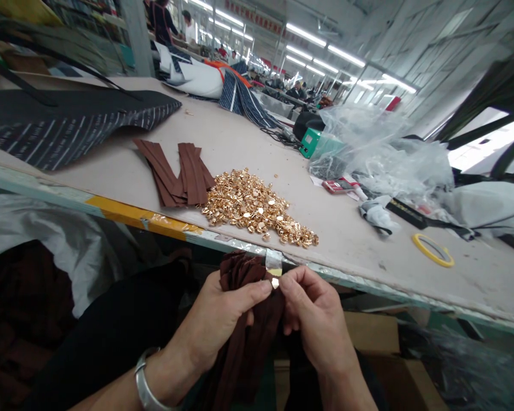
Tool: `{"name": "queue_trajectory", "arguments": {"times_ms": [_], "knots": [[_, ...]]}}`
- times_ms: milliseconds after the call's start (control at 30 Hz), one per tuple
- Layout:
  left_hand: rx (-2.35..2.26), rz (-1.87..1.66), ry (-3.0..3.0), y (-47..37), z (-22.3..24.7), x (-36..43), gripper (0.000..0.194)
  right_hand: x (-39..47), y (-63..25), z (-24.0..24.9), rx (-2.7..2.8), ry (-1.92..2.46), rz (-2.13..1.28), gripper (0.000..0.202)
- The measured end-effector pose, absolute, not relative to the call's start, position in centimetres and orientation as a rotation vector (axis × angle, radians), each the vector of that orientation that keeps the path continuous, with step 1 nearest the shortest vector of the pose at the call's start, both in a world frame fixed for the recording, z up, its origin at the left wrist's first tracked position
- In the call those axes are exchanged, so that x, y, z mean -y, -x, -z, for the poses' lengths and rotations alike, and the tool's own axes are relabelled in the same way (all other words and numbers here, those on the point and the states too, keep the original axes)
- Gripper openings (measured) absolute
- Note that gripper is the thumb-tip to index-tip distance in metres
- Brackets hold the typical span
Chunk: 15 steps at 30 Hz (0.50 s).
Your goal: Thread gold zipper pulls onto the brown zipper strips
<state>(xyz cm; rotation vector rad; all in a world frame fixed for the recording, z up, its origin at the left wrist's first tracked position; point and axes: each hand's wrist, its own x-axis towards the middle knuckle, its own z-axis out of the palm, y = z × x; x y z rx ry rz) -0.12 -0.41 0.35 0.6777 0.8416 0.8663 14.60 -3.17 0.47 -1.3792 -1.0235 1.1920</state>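
Strips dark brown, bunched — left hand gripping, gold piece shiny.

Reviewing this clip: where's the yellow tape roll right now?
In the head view, the yellow tape roll lies flat on the right side of the table, just right of the black-and-white crumpled cloth.
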Motion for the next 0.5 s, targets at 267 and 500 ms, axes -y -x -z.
{"name": "queue_trajectory", "arguments": {"times_ms": [267, 500], "knots": [[-0.831, -0.863, -0.553, -0.2, -0.1, 0.4, 0.019, 1.3, -13.3, -2.6, 1.501, 1.682, -0.293, 0.024], [-0.853, -0.844, -0.653, -0.1, -0.2, 0.2, 0.016, -1.4, -13.7, -4.1, 1.479, 1.660, -0.350, 0.015]]}}
